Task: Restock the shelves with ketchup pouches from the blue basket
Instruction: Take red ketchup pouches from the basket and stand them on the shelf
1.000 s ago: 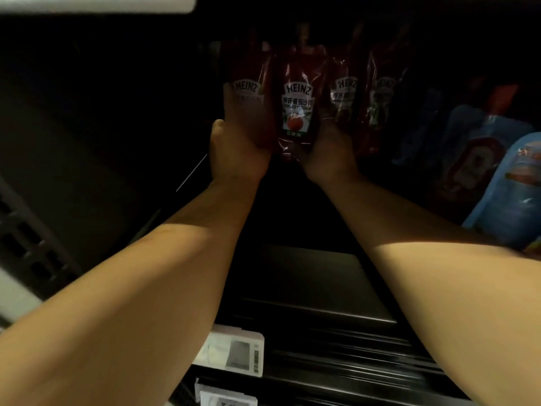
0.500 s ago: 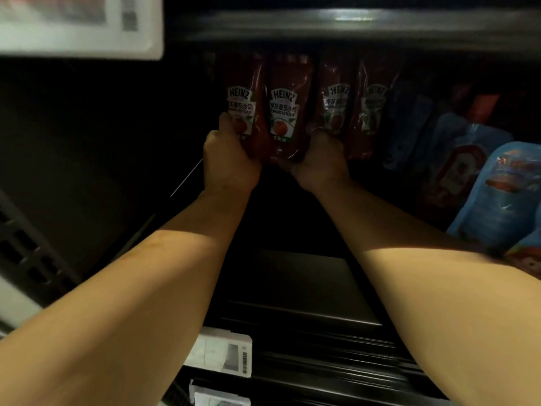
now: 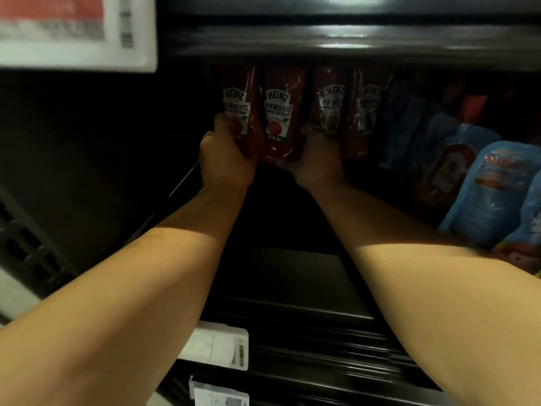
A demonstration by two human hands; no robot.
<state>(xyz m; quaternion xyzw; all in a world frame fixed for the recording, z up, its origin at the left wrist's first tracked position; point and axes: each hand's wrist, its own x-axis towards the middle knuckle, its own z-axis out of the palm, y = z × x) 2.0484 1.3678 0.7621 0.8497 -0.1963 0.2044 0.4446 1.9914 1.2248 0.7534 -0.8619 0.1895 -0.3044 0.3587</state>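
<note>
We are seeing four red Heinz ketchup pouches [image 3: 276, 112] standing upright in a row at the back of a dark shelf [image 3: 292, 276]. The left two are facing us squarely, white labels showing; the right two are sitting in shadow.

- Dark shelving bay, dimly lit, deep shadow to the left.
- Black upper shelf edge [image 3: 336, 39] overhead, catching a bright glare.
- Large white price label [image 3: 76, 30] with red panel, top left, blurred.
- Small white shelf tags [image 3: 216, 347] on lower black rails.
- Blue pouches [image 3: 480, 194] leaning at right.
</note>
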